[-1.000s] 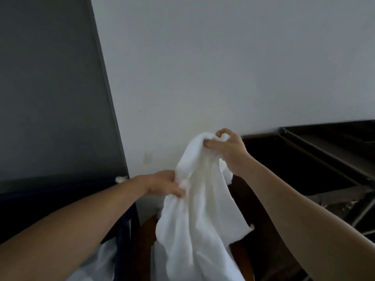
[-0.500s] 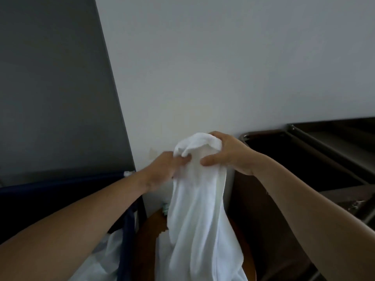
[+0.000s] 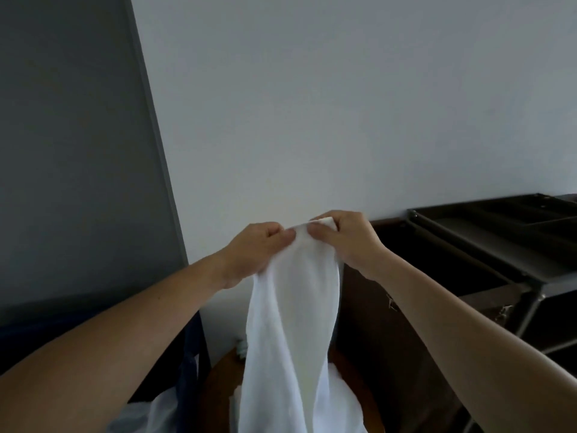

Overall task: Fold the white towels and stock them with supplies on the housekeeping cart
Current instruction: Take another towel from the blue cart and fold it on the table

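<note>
A white towel [image 3: 293, 323] hangs in front of me from its top edge down past the bottom of the view. My left hand [image 3: 256, 248] pinches the top edge on the left side. My right hand [image 3: 346, 239] pinches the same edge just beside it, so both hands meet at the top of the towel. The dark housekeeping cart [image 3: 487, 245] stands to the right, its top tray level with my hands.
A pale wall fills the view ahead, with a grey panel [image 3: 71, 151] on the left. A dark blue fabric bin [image 3: 190, 348] holding white cloth [image 3: 156, 414] stands at the lower left. A brown round surface [image 3: 218, 385] lies below the towel.
My left hand has risen from lower on the towel to its top edge and now meets my right hand. The towel hangs straighter and narrower than before.
</note>
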A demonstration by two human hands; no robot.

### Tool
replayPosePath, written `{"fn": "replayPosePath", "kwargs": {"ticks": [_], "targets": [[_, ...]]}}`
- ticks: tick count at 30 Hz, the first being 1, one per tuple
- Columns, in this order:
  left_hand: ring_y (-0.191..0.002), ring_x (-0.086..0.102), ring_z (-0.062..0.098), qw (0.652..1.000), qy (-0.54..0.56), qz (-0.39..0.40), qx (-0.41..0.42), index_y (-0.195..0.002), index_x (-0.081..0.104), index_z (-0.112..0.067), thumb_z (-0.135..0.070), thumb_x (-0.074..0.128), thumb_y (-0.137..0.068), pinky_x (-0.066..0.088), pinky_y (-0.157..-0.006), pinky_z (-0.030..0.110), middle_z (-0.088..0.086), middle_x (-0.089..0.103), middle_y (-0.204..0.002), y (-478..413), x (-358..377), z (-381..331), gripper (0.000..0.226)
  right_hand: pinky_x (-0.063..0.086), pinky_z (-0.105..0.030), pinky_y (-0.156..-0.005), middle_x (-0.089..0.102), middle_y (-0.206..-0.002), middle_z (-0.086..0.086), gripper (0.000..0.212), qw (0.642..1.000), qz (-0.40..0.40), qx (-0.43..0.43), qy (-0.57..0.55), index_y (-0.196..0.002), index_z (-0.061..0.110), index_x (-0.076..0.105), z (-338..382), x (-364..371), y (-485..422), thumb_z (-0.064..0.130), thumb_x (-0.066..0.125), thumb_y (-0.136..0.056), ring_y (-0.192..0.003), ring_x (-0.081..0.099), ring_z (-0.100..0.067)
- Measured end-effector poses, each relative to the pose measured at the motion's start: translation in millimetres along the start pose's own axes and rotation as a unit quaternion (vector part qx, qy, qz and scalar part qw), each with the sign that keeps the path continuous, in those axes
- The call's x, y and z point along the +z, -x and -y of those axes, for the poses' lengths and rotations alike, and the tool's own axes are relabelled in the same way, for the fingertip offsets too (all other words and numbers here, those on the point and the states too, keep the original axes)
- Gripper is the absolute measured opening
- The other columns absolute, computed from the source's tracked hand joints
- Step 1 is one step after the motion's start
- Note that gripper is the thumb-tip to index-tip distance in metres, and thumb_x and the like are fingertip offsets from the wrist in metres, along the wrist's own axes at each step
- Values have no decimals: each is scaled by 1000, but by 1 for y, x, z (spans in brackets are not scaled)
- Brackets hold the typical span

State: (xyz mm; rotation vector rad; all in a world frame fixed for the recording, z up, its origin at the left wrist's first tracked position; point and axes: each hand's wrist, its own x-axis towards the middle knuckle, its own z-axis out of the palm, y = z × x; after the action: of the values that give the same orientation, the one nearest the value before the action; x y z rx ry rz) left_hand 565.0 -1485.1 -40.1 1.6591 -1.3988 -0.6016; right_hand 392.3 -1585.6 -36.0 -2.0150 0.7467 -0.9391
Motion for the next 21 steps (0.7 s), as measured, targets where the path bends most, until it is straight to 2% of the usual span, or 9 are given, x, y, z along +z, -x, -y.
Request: {"fn": "replayPosePath", "kwargs": {"ticks": [2,5,7,10,12,14,16,18,21], "targets": [[-66,55,8,1000,-9,21,-3,-75,62,-20,-48,59,-96,44,-63,25,-9,61,-72,6,-6,11,35,49,-37,-69,65,-76,-8,25,998,2,36,-49,-87,-1,71,-2,-2,4,23,73,-90,-73,59,-18],[-69,55,9,1000,-4,15,-6,-80,66,-14,-46,60,-96,45,-70,29,-9,62,-73,13,-17,28,36,51,-28,-65,73,-80,-9,19,993,-4,79,-88,-84,9,75,1,2,10,26,73,-91,-72,65,-17],[-73,57,11,1000,-2,13,0,-83,68,-13,-45,59,-97,47,-76,36,-7,64,-76,18,-20,35,36,56,-30,-67,76,-85,-10,19,991,-13,83,-99,-86,9,75,3,8,13,26,71,-92,-74,67,-18],[-89,64,32,1000,11,24,2,-90,69,-10,-42,58,-98,52,-91,46,8,70,-91,24,-19,38,35,59,-35,-77,76,-90,-15,20,989,-33,79,-117,-89,7,76,8,17,15,24,67,-95,-76,68,-19],[-100,65,34,999,21,43,7,-94,69,-9,-38,58,-99,53,-96,48,13,71,-99,27,-19,40,32,58,-30,-72,74,-84,-10,18,988,-35,69,-133,-88,9,75,14,20,16,22,66,-96,-74,67,-16],[-97,65,35,997,9,71,14,-93,67,-8,-35,58,-100,54,-94,45,15,70,-98,29,-17,46,29,56,-26,-66,70,-78,-4,18,987,-36,54,-145,-88,10,73,20,23,18,23,65,-97,-70,64,-13],[-85,59,37,995,-27,94,15,-91,63,-5,-34,56,-100,52,-85,45,19,65,-92,30,-11,57,32,53,-23,-64,67,-75,0,19,987,-42,37,-150,-87,12,72,28,23,19,25,63,-98,-69,62,-10],[-77,55,28,993,-48,112,6,-90,60,-1,-31,55,-101,49,-78,45,21,60,-85,31,-1,71,33,50,-26,-67,63,-75,-1,19,985,-56,20,-161,-85,15,70,36,19,18,25,62,-99,-71,58,-12],[-70,47,15,988,-82,133,-19,-82,58,-9,-30,55,-102,40,-68,28,3,52,-74,32,13,92,29,49,-33,-73,62,-81,-6,20,977,-97,-7,-188,-83,15,69,46,3,16,24,60,-99,-78,56,-18]]}}
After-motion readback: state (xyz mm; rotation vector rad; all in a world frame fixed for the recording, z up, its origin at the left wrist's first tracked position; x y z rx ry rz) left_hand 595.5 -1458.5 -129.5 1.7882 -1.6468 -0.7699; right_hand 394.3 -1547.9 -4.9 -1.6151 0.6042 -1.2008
